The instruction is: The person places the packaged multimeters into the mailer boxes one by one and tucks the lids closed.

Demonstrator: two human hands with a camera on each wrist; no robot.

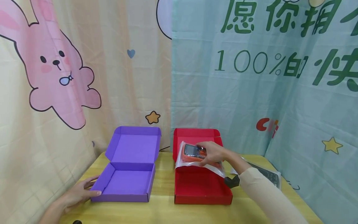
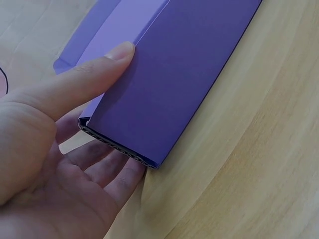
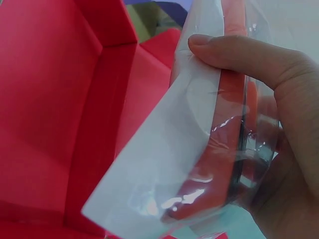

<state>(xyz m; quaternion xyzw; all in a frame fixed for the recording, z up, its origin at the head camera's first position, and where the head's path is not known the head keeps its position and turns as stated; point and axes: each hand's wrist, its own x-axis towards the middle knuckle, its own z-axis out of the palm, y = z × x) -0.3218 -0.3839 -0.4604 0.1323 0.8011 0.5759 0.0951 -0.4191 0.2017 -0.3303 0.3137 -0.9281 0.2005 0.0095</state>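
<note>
An orange device with a grey screen (image 1: 191,150), wrapped in a clear and white plastic bag (image 3: 149,149), is gripped by my right hand (image 1: 212,153) above the open red box (image 1: 202,199). In the right wrist view, the thumb of my right hand (image 3: 289,99) presses the bag's white side, with the other fingers partly hidden behind the bag. My left hand (image 1: 76,194) holds the front left corner of the open purple box (image 1: 123,198). The left wrist view shows the thumb of my left hand (image 2: 65,134) on the purple box's wall (image 2: 164,74), its fingers under the corner.
A dark flat item in a clear bag (image 1: 269,175) lies right of the red box, beyond my right forearm. A black object (image 1: 232,181) sits against the red box's right side. Another small dark object (image 1: 77,222) is at the table's front left. Curtains hang behind the table (image 1: 165,186).
</note>
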